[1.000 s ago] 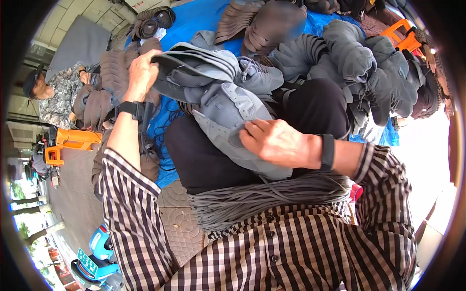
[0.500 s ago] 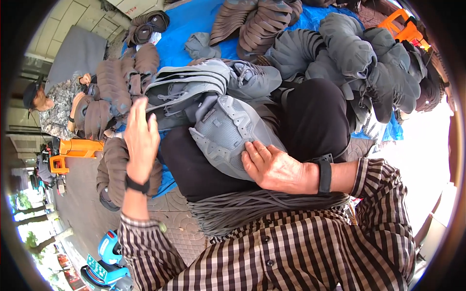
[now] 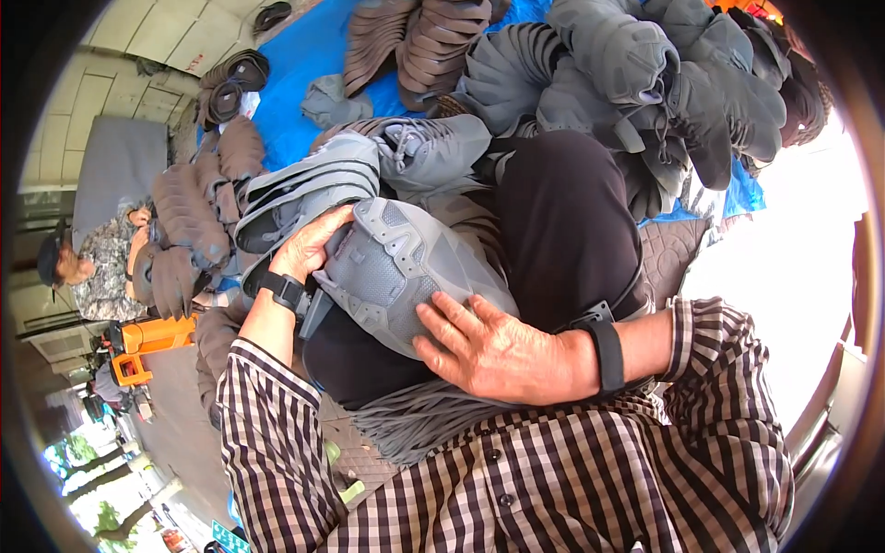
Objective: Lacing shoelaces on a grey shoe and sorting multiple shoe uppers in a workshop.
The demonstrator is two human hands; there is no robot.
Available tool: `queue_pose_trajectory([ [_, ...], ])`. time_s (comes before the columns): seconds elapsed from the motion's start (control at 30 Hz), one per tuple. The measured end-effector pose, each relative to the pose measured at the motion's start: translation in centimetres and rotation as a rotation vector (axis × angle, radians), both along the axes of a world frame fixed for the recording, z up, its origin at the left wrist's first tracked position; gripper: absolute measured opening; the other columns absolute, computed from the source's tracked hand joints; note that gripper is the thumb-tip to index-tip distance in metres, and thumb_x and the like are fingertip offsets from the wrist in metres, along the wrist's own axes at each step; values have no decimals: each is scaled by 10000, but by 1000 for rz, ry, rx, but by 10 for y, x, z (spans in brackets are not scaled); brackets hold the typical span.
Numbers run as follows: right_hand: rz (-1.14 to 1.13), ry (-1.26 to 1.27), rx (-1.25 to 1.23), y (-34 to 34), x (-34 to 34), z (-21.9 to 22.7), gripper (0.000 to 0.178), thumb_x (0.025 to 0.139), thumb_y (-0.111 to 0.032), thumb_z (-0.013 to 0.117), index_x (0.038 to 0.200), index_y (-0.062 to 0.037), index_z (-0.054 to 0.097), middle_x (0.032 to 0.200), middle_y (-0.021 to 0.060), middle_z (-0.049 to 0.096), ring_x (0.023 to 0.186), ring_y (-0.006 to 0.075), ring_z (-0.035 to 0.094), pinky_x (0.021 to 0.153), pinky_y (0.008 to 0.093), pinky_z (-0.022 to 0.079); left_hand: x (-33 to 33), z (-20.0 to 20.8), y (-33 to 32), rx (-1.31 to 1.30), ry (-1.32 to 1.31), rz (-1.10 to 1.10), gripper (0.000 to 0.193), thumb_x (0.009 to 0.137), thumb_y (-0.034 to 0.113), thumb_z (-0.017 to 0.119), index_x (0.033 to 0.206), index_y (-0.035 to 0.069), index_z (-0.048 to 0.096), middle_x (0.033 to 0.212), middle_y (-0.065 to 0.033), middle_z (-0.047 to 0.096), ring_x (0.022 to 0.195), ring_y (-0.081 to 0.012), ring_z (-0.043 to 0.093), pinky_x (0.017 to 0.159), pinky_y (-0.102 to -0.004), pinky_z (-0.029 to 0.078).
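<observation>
A grey shoe upper (image 3: 396, 267) with mesh panels and a row of eyelets lies across my lap. My left hand (image 3: 313, 244) grips its far left edge, the fingertips partly hidden by the upper. My right hand (image 3: 493, 355) rests flat on the near side of the upper, fingers stretched out and a little apart. Just beyond the left hand sits a stack of nested grey uppers (image 3: 309, 184). A laced grey shoe upper (image 3: 429, 147) leans beside that stack. Grey laces (image 3: 406, 429) hang in a bundle at my waist.
Piles of grey uppers (image 3: 618, 55) and brown uppers (image 3: 442, 46) lie on a blue tarp (image 3: 286, 101) ahead. More brown uppers (image 3: 189, 207) are heaped at the left. Behind them a person in camouflage (image 3: 106, 267) sits near an orange stool (image 3: 157, 336).
My left hand has come down from the air onto the upper's edge. The upper and my right hand have shifted slightly left in the picture. The whole view has turned a little.
</observation>
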State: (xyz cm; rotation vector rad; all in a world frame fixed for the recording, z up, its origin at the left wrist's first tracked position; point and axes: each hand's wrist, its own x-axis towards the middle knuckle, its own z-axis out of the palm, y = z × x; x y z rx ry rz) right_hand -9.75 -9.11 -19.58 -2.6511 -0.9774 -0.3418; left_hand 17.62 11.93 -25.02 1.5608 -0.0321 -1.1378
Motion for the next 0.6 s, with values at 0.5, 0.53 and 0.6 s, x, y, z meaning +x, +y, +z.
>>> queue_pose_trajectory([
  [0.5, -264, 340, 325, -116, 29, 14, 139, 813, -140, 607, 834, -9, 566, 609, 186, 583, 635, 380, 616, 581, 458, 508, -31, 36, 27, -79, -359, 13, 346, 859, 18, 510, 1198, -44, 535, 1178, -132, 623, 1096, -205, 582, 1001, -318, 415],
  [0.53, -274, 289, 278, -121, 35, 19, 137, 814, -139, 602, 834, -8, 567, 609, 186, 582, 633, 379, 616, 584, 459, 508, -36, 51, 29, -18, -388, 68, 343, 851, 32, 497, 1179, -46, 561, 1174, -140, 624, 1101, -214, 583, 1000, -323, 417],
  [0.6, -295, 237, 248, -131, 55, 26, 138, 809, -140, 599, 887, -27, 607, 683, 199, 611, 724, 380, 632, 664, 463, 518, -46, 85, 29, -10, -444, 9, 347, 837, 56, 497, 1155, -53, 581, 1169, -149, 626, 1100, -222, 585, 1007, -335, 414],
])
